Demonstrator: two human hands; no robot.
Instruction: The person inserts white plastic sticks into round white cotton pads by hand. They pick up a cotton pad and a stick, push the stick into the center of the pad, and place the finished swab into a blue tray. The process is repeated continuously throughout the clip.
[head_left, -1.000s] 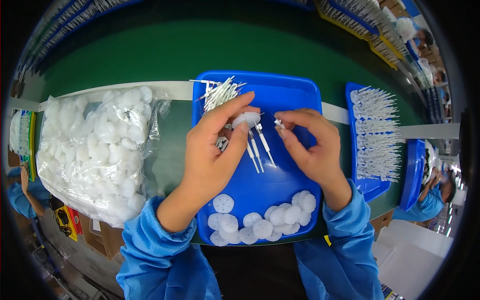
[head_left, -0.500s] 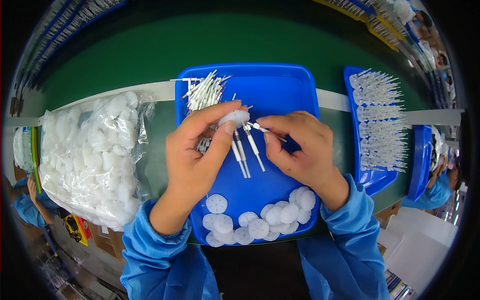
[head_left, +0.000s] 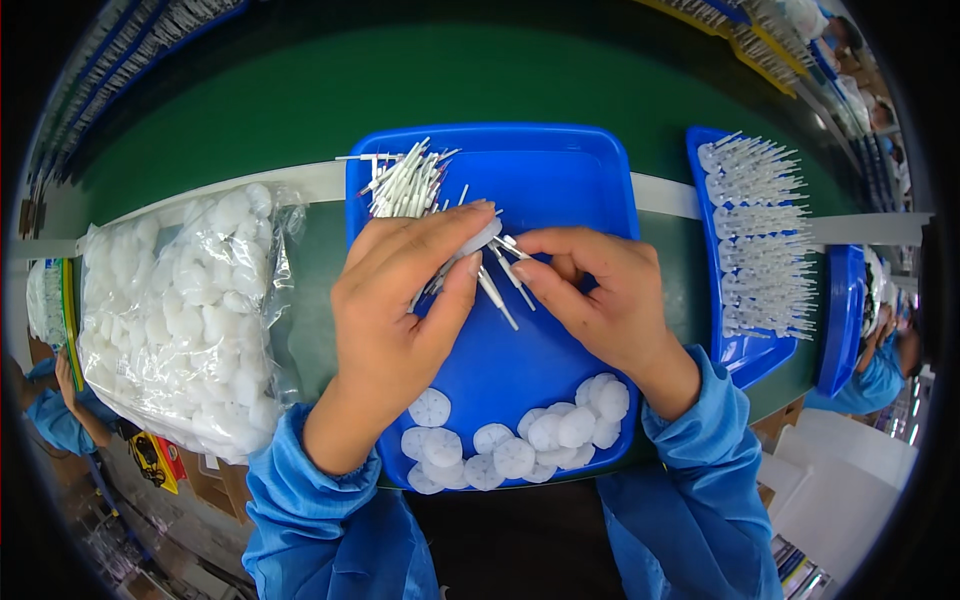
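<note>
Over the blue tray point(head_left: 540, 360), my left hand point(head_left: 405, 285) grips a white plastic disc point(head_left: 482, 238) between thumb and fingers, tilted on edge. Several thin white rods point(head_left: 497, 298) stick out from the disc, pointing down toward the tray. At the disc's right edge, my right hand point(head_left: 600, 290) pinches one white rod point(head_left: 512, 250) between thumb and index finger. A pile of loose white rods point(head_left: 408, 180) lies in the tray's far left corner, partly behind my left hand. Loose white discs point(head_left: 513, 457) are spread along the tray's near edge.
A clear plastic bag of white discs point(head_left: 180, 320) lies on the left. On the right, another blue tray point(head_left: 740, 365) holds rows of discs with rods point(head_left: 762, 245). Further racks of rods point(head_left: 130, 60) stand at the far left. Other people in blue sleeves point(head_left: 865, 375) sit at both sides.
My left hand has turned the disc from nearly flat to steeply tilted, its rods swinging with it. My right hand's fingertips have closed in on the rod beside the disc.
</note>
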